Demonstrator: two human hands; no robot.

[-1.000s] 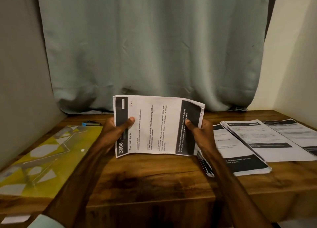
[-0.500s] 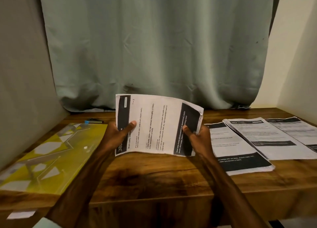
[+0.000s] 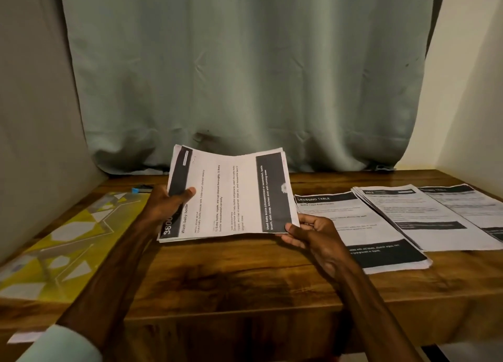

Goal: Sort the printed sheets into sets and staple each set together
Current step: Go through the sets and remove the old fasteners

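Note:
A set of printed sheets (image 3: 231,195) headed "Wash baby bottle" hangs tilted above the middle of the wooden table (image 3: 231,274). My left hand (image 3: 168,206) grips its left edge with the thumb on top. At the near right corner my right hand (image 3: 313,231) pinches the set between thumb and fingers. To the right lie three more piles: one headed "Dressing table" (image 3: 362,231), a fanned pile (image 3: 424,217) and a pile (image 3: 479,206) at the far right. A small blue and black object (image 3: 140,189), perhaps the stapler, lies behind my left hand.
A yellow and grey patterned folder (image 3: 68,242) covers the table's left part. A grey-green curtain (image 3: 245,76) hangs behind the table. Walls close in on both sides. A small white slip (image 3: 24,337) sits at the lower left edge.
The held set has tipped from upright towards flat. My right hand slid down from the right edge to the near right corner. The left hand kept its grip.

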